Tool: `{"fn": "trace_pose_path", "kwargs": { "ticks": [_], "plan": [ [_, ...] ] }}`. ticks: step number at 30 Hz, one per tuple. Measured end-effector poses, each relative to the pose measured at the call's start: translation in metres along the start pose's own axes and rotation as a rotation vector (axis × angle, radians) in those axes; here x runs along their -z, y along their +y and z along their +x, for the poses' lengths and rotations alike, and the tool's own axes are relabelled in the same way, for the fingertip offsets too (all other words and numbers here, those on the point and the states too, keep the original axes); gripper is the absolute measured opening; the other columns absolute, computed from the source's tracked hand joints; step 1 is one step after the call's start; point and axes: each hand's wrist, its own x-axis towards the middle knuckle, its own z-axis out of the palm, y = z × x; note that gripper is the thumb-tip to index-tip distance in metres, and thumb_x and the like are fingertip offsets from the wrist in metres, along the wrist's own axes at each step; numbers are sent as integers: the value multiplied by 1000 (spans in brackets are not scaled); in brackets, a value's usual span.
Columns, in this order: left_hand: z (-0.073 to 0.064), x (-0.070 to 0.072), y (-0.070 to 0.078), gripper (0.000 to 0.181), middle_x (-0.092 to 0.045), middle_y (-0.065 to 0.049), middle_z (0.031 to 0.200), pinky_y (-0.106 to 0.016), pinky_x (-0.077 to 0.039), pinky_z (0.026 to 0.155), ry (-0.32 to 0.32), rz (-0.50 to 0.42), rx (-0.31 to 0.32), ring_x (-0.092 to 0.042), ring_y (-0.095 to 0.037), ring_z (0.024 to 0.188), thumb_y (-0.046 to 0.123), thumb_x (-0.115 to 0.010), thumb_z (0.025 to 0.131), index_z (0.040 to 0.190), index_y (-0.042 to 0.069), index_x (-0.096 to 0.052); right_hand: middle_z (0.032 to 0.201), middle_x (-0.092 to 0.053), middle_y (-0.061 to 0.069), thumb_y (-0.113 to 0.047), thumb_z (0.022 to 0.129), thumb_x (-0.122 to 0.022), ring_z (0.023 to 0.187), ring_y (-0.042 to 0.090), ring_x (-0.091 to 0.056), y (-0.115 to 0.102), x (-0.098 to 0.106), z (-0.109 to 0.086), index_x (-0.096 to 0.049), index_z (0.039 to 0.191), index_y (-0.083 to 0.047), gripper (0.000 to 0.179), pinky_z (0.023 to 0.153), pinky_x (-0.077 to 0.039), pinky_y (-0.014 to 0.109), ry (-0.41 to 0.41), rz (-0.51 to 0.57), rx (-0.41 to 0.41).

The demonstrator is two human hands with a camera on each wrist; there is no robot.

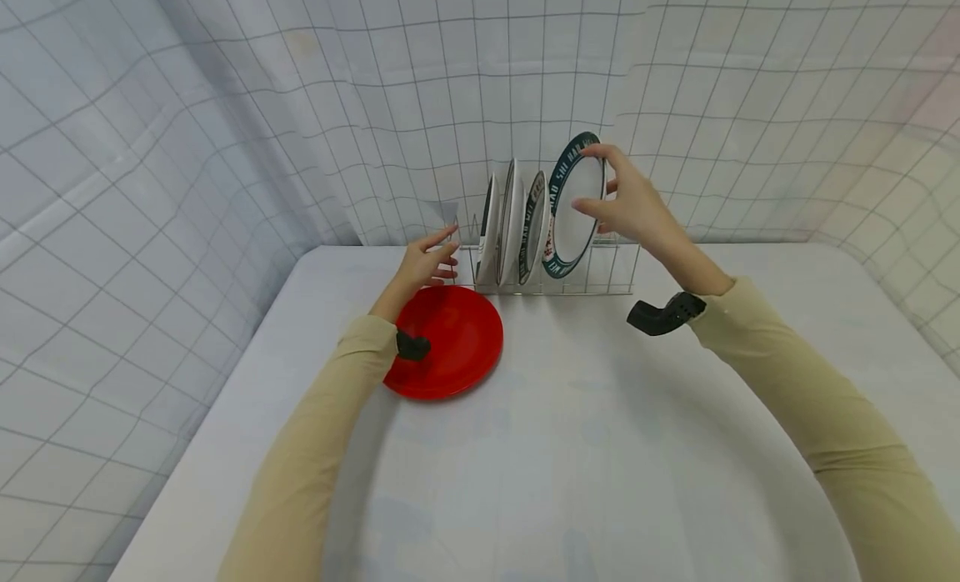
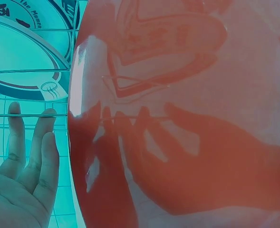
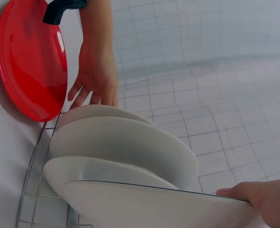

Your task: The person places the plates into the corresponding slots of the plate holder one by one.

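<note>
A white plate with a dark green lettered rim (image 1: 576,207) stands tilted at the right of a row of plates in a wire dish rack (image 1: 555,290). My right hand (image 1: 633,203) pinches its upper right edge, thumb on the white face. In the right wrist view that plate (image 3: 149,204) shows its pale underside. Several other plates (image 1: 512,223) stand upright to its left. My left hand (image 1: 422,268) is at the rack's left end, fingers spread and relaxed; in the left wrist view its fingers (image 2: 35,161) lie by the rack wires, holding nothing.
A red plate (image 1: 457,340) lies on the white table (image 1: 570,449) in front of the rack's left end, under my left wrist. White grid-patterned curtains (image 1: 360,107) hang behind and at both sides.
</note>
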Motion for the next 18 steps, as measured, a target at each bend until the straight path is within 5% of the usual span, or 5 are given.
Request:
{"fn": "trace_pose_path", "kwargs": {
  "ticks": [7,14,18],
  "plan": [
    [8,4,-15,47,-59,-32,123,-35,-58,76,27,25,-25,-72,-20,77,29,-53,99,145,29,-43,134,-48,23,-28,90,-66,62,18,-63,-9,-9,4,-26,149,-34,71,69,-51,35,-22,-61,15],
    [-4,3,-1,48,-57,-35,124,-52,-53,89,-2,-9,-11,-65,-45,101,24,-53,99,146,22,-42,94,-53,14,-26,90,-66,55,17,-61,-3,-22,8,-31,148,-29,67,56,-47,30,-10,-77,56],
    [-13,0,6,49,-55,-35,126,-52,-51,93,-11,7,14,-64,-45,105,25,-52,100,147,21,-41,99,-54,15,-27,90,-67,56,18,-61,3,-28,9,-31,148,-27,68,55,-48,29,-10,-67,51]
  ]
}}
